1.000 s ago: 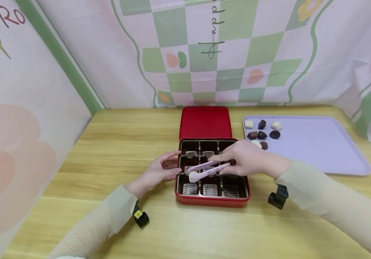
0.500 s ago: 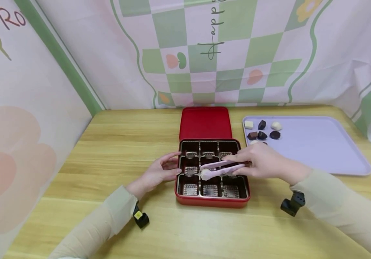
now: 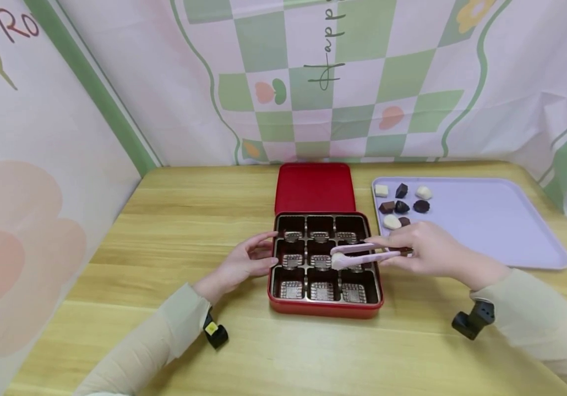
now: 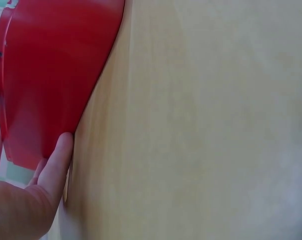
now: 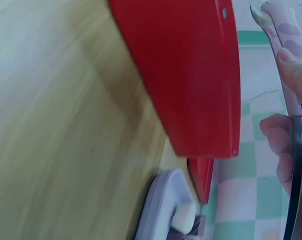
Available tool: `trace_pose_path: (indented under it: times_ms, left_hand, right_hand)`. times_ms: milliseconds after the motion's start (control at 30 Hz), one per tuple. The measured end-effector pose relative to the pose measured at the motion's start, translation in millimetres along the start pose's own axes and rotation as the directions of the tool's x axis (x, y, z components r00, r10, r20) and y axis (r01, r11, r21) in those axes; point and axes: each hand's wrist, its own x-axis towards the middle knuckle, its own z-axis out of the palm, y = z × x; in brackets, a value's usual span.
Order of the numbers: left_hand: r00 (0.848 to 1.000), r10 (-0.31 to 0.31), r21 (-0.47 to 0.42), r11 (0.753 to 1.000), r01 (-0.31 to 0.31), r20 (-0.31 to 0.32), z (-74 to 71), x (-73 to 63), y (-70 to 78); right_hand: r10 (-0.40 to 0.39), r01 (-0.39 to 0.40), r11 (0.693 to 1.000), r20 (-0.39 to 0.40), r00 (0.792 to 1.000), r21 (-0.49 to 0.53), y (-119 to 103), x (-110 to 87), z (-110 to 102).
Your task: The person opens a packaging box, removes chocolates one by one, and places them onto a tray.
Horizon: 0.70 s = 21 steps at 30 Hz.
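My left hand (image 3: pixel 246 261) rests against the left side of a red tin box (image 3: pixel 324 309), its fingertips touching the rim. In the left wrist view, fairly straight fingers (image 4: pixel 55 167) lie along the red wall. Inside the box is a dark brown insert with nine-grid style compartments. My right hand (image 3: pixel 424 250) grips a pair of pale lilac tongs (image 3: pixel 367 257) with dark handles, over the right middle compartment. A small whitish lump (image 3: pixel 338 260) shows at the tongs' tips; I cannot tell whether it is a chocolate. The right wrist view shows finger and thumb on the tongs (image 5: pixel 280 45).
The red lid (image 3: pixel 315 188) lies behind the box. At the right, a lilac tray (image 3: pixel 491 220) carries several chocolates, including a white square one (image 3: pixel 381 191) and a dark round one (image 3: pixel 421 206). Patterned cloth (image 3: pixel 308 82) stands behind the wooden table (image 3: pixel 194 220).
My right hand and the tongs have moved to the right across the box, from the left compartments to the right ones. The left hand and box have stayed in place.
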Motion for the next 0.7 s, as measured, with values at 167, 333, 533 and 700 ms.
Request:
trace_pose_path:
  times_ms: [167,333,533,700]
  left_hand:
    - [1.000,0.002,0.000,1.000,-0.002,0.004,0.1,-0.1,0.7]
    - [1.000,0.004,-0.006,1.000,-0.004,0.003,0.1,0.0,0.6]
    - [1.000,0.003,-0.005,1.000,-0.003,0.002,-0.2,0.2,0.5]
    - [1.000,0.004,-0.004,1.000,-0.004,0.002,-0.3,0.7,-0.1]
  right_hand:
    - [0.034,-0.034,0.999,-0.015,0.999,-0.009,7,-14.3,-3]
    - [0.080,-0.081,0.996,-0.034,0.996,-0.047,12,-27.5,-9]
    - [0.132,-0.137,0.985,-0.049,0.990,-0.104,21,-43.3,-17]
    - [0.173,-0.181,0.974,-0.068,0.983,-0.137,33,-59.7,-23]
